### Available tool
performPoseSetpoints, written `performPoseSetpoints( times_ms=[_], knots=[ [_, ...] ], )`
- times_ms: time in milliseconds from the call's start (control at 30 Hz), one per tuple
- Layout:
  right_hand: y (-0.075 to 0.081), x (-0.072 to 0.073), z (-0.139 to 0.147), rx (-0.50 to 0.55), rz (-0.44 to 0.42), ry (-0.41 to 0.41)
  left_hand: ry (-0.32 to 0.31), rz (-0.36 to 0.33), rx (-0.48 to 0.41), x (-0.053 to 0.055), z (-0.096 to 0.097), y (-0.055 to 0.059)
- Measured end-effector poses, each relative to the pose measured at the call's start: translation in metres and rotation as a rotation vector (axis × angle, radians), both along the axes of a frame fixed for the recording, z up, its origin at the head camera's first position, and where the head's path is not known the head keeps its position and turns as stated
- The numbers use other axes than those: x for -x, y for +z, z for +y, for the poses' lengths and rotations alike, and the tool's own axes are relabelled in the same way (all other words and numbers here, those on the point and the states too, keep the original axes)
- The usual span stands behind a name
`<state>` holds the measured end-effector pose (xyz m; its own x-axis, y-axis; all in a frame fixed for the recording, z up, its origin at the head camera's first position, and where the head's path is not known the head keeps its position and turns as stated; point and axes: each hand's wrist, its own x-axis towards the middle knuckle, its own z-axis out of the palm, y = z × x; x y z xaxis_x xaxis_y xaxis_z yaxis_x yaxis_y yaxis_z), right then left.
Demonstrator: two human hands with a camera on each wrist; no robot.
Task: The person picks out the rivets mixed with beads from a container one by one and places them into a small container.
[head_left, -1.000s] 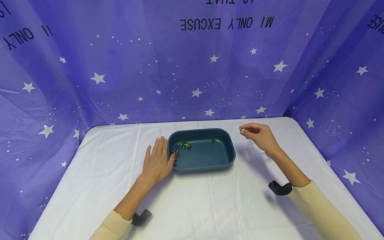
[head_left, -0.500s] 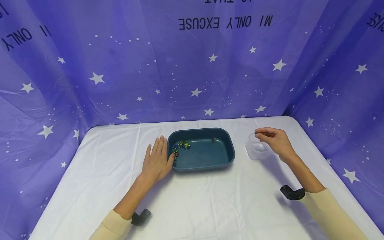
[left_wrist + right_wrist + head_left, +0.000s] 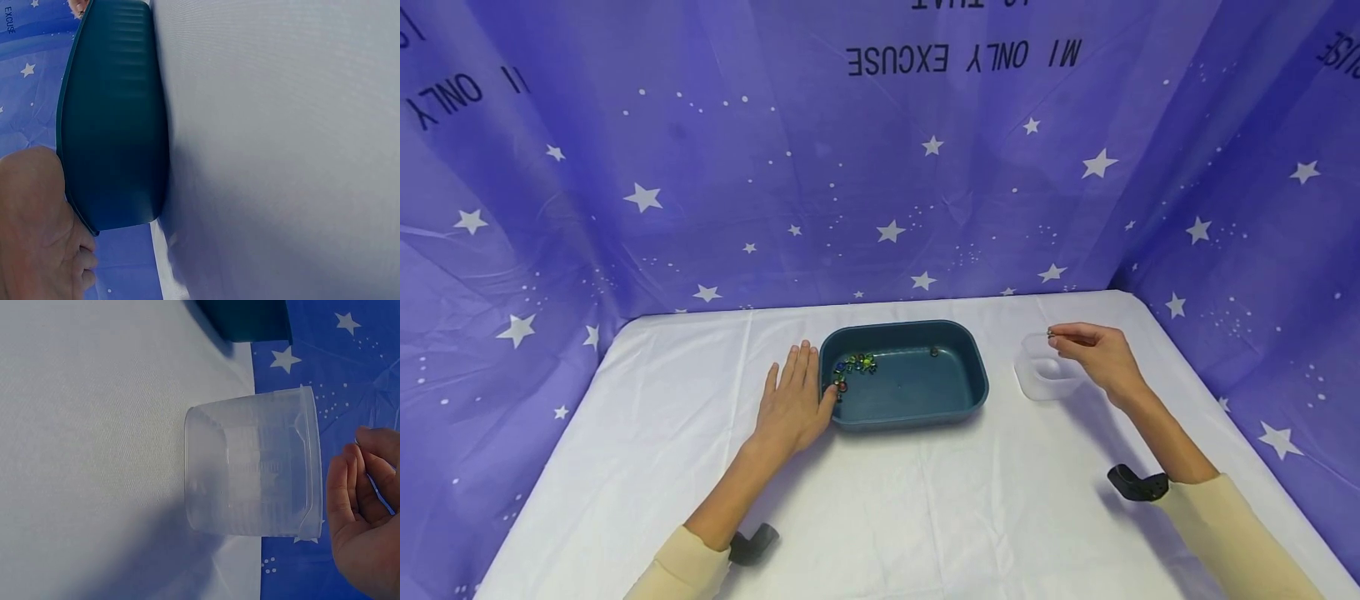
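My left hand (image 3: 792, 407) rests flat at the left end of a dark teal plastic basin (image 3: 910, 418), fingers straight outside it and thumb over the rim. Inside the basin, several coloured glass marbles (image 3: 859, 364) cluster at the left, and a single brown marble (image 3: 934, 352) sits toward the far right. With thumb and fingertips, my right hand (image 3: 1103, 360) pinches a small dark marble (image 3: 1051, 333) above a clear plastic container (image 3: 1037, 387). In the right wrist view the fingers mostly hide that marble, just above the rim of the upright container.
A white cloth (image 3: 880, 508) covers the table. Purple curtains (image 3: 835, 192) with white stars and dark lettering hang behind and on both sides. The basin and the container stand apart with a gap between them.
My right hand has carried its marble rightward from near the basin's far right corner to above the clear container, which shows more fully. My left hand has stayed in place.
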<state>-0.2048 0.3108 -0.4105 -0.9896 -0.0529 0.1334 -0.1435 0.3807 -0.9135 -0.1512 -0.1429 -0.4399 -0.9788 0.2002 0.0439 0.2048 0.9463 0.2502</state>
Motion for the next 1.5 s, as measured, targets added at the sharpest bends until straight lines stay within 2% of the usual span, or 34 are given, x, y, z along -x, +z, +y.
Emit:
performPoseSetpoints(
  times_ms=[1133,1500],
  knots=[
    [-0.006,0.000,0.012,0.075,-0.004,-0.021,0.002,-0.005,-0.005,0.001,0.001,0.001],
    [0.001,0.000,-0.010,0.030,-0.018,0.016,0.007,0.006,-0.012,0.000,0.001,0.000]
  ],
)
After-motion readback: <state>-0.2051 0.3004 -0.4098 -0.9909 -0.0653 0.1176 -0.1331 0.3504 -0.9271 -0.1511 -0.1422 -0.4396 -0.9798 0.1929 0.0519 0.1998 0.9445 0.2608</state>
